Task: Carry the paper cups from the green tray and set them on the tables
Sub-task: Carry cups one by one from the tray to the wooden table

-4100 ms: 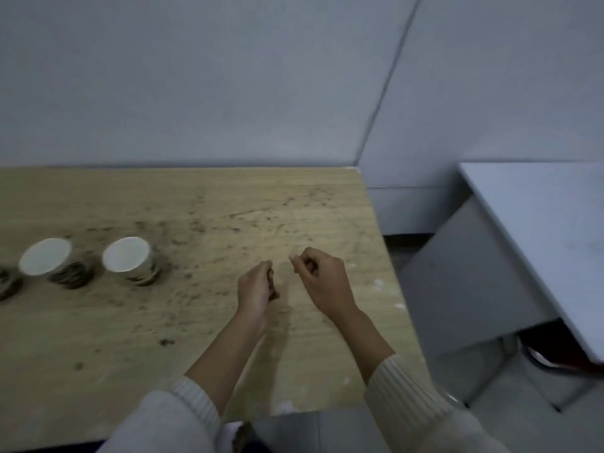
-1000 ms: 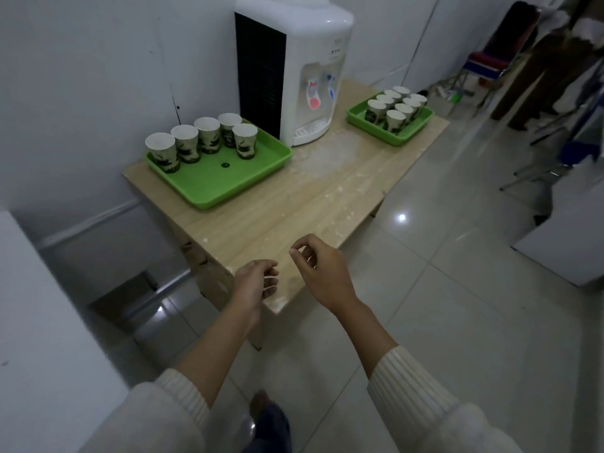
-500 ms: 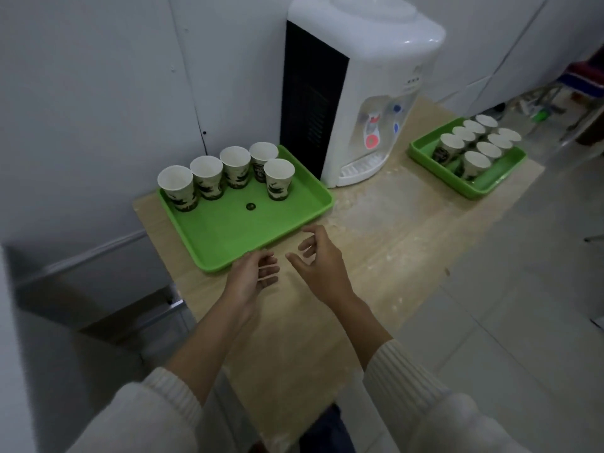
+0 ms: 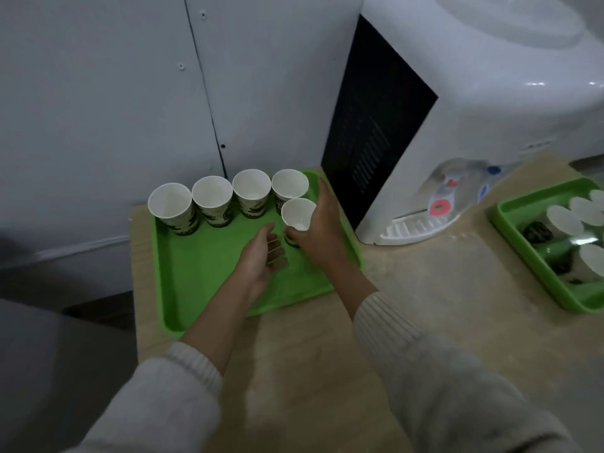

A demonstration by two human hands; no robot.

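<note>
Wooden table point(image 4: 425, 322), grey wall point(image 4: 98, 93). Left of white water dispenser point(image 4: 490, 93): green plastic tray point(image 4: 196, 273), right hand point(image 4: 322, 233) gripping white paper cup point(image 4: 298, 212), left hand point(image 4: 260, 256) slack.

The tabletop point(image 4: 425, 305) is light wood with pale smudges on it. A big white water dispenser point(image 4: 474, 109) stands on it at the back, against the wall. A green tray point(image 4: 202, 273) sits flat on the wood just left of the water dispenser, near the tabletop's left edge. A second tray point(image 4: 523, 250), green too, sits right of the water dispenser, partly out of view.
</note>
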